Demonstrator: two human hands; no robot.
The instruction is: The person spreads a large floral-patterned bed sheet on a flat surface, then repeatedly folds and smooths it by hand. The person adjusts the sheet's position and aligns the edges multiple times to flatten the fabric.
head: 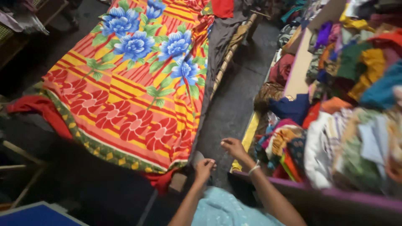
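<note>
Dark floor; bright red-yellow floral cloth (134,83), blue blooms.

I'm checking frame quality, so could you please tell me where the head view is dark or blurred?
Head view: floral bedsheet brightly lit and fairly sharp; lower left corner deep in shadow; heaped clothes at right smeared by blur; left hand and right hand dim, slightly soft.

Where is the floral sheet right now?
In the head view, the floral sheet is spread across the left and centre, its lower corner just left of the left hand, opposite the cloth pile on the right.
</note>
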